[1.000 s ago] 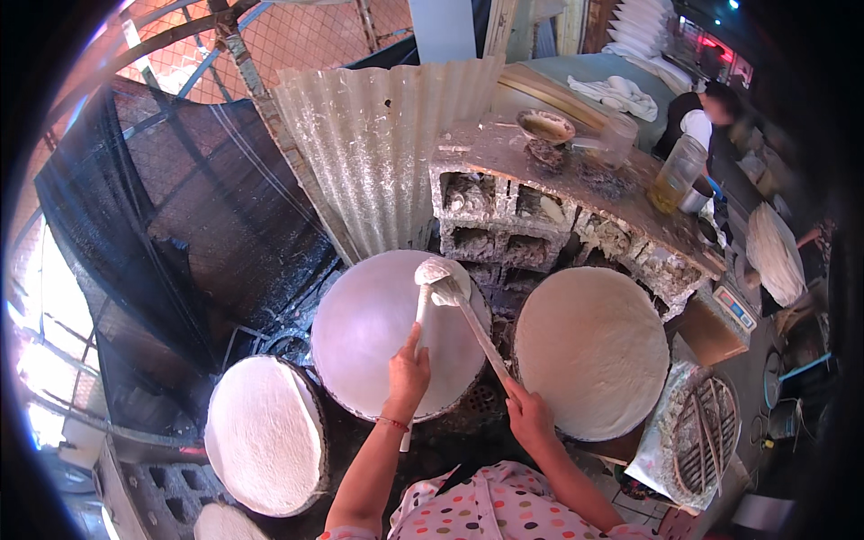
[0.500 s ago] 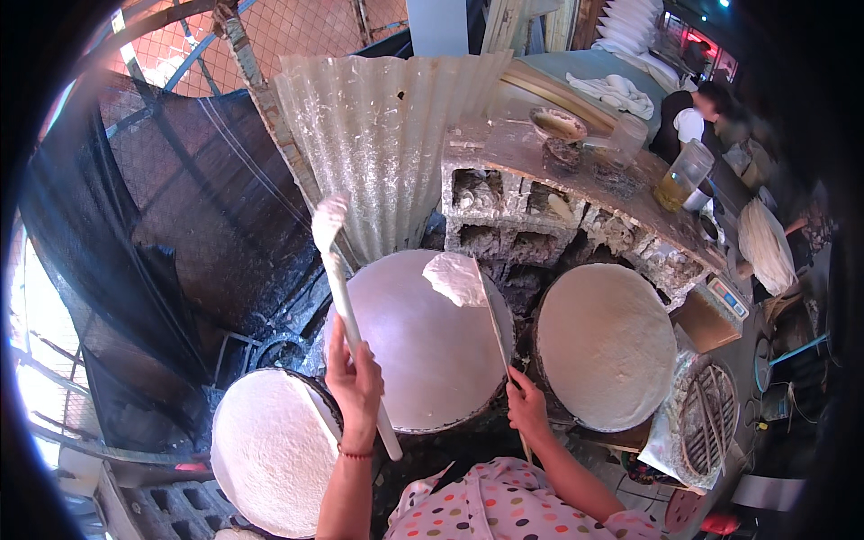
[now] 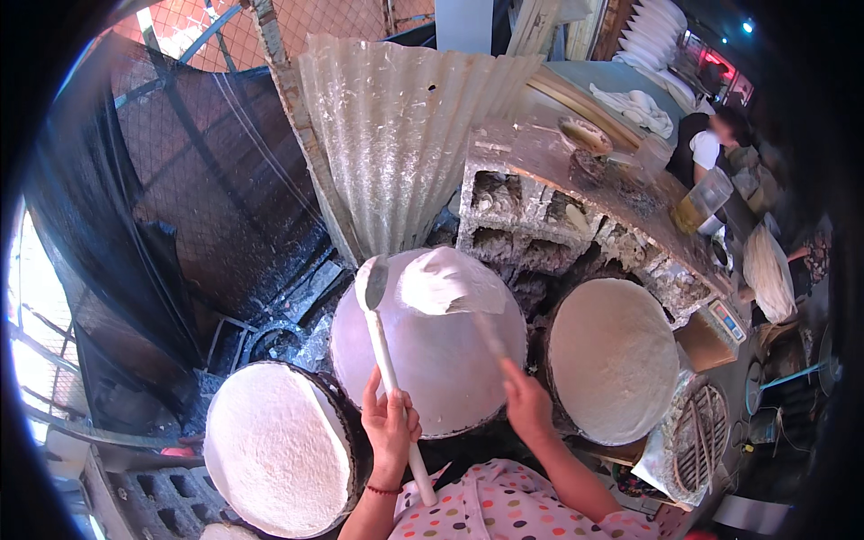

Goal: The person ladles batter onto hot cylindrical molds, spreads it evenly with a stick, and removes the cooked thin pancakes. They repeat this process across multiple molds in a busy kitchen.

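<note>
My left hand (image 3: pixel 390 425) grips a long white stick (image 3: pixel 387 369) whose padded end points up beside the middle round griddle (image 3: pixel 432 360). My right hand (image 3: pixel 528 407) holds a thin stick (image 3: pixel 489 335) that carries a folded white flatbread (image 3: pixel 447 282) lifted over that griddle's far side. The griddle's domed pale surface below is bare. A round griddle at the left (image 3: pixel 274 447) and another at the right (image 3: pixel 614 358) are each covered by a white flatbread.
A corrugated metal sheet (image 3: pixel 405 153) stands behind the griddles. A block counter (image 3: pixel 576 207) with bowls and a jar runs to the right. Another person (image 3: pixel 711 144) stands at the far right. A round wire rack (image 3: pixel 697 436) and a scale (image 3: pixel 724 319) lie at the right.
My left hand has brought its stick down and right, closer to the middle griddle. The flatbread on the right hand's stick has unfolded wider over the griddle.
</note>
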Demonstrator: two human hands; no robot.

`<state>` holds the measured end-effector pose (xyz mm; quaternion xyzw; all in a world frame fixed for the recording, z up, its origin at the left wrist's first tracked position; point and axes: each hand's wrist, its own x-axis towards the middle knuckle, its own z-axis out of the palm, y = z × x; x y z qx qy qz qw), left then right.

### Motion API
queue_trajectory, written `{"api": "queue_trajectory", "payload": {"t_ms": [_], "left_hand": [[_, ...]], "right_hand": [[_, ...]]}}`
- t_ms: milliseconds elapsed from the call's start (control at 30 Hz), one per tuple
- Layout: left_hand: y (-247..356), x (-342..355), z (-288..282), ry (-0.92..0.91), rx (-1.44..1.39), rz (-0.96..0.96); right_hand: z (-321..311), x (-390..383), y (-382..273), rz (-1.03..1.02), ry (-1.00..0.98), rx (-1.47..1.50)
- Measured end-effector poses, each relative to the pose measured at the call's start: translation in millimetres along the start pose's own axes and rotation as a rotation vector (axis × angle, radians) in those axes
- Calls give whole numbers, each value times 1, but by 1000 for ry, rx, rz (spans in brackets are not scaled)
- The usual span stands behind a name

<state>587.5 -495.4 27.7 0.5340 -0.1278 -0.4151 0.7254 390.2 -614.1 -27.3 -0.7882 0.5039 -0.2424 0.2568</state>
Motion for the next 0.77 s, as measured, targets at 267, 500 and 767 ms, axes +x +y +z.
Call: {"api": "queue_trajectory", "payload": {"t_ms": [267,500,767], "left_hand": [[-5,-3,-5,100,-195,-90],[-4,-8,-19,129,-264,-147],[2,-15,-18,106,-311,-198]], "right_hand": [[59,27,-13,128,-183,454],[46,15,-18,-107,-220,316],[22,62,-11,593,-539,673]]}}
